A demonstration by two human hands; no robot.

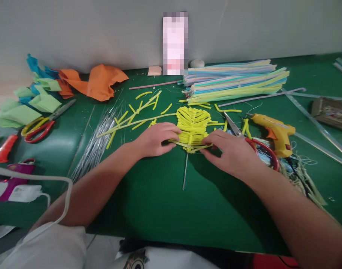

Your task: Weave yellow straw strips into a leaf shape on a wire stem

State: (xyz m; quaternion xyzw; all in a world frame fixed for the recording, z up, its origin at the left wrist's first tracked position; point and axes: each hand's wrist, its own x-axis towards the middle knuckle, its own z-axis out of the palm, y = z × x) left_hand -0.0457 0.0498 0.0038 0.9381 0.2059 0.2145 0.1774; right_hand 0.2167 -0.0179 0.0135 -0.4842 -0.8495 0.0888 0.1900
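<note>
A leaf shape made of yellow pipe cleaners (pixel 193 121) lies on the green table, its thin wire stem (pixel 185 172) pointing toward me. At its lower left edge, my left hand (pixel 156 139) is closed, with thumb and fingers pinching the end of a yellow pipe cleaner strip. My right hand (pixel 229 151) pinches the strip at the lower right edge. Between the two hands the strip crosses the base of the leaf. The fingertips partly hide both ends. Red-handled scissors (pixel 234 125) lie just beyond my right hand, partly covered by it.
Cut yellow pieces and silver wires (pixel 99 136) lie to the left. Bundled pastel pipe cleaners (pixel 235 84) are at the back, beside a propped phone (pixel 175 43). A yellow glue gun (pixel 277 130) rests at right. Other scissors (pixel 44 125) and orange paper (pixel 103 82) are at far left.
</note>
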